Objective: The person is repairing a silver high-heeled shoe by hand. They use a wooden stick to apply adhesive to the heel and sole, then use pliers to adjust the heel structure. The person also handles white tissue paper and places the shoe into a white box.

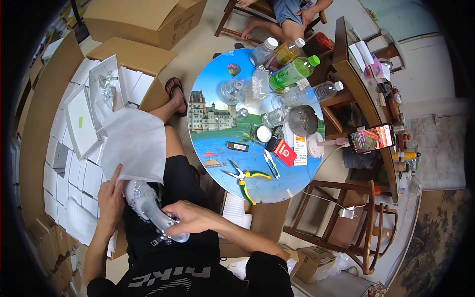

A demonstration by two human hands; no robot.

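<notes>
In my right hand point(187, 218) is a clear sandal point(148, 207) studded with rhinestones, held over my lap with its heel end and buckled strap toward me. My left hand point(112, 197) is at the lower left edge of a thin white wrapping sheet point(134, 143), the index finger lying on top and the other fingers partly hidden. The sheet covers the sandal's far end. Beyond it, an open white shoebox point(94, 79) holds a similar sparkling sandal point(108, 86), with some wrapping. The box's white lid point(80, 126), bearing a green sticker, lies alongside.
A large carton point(67, 69) packed with white boxes stands at my left. The round table point(213, 148) on my right bears pliers point(243, 175), cutters point(271, 163), bottles point(295, 73), a metal bowl point(303, 121) and a mounted phone point(372, 137). Another person point(289, 20) sits beyond it.
</notes>
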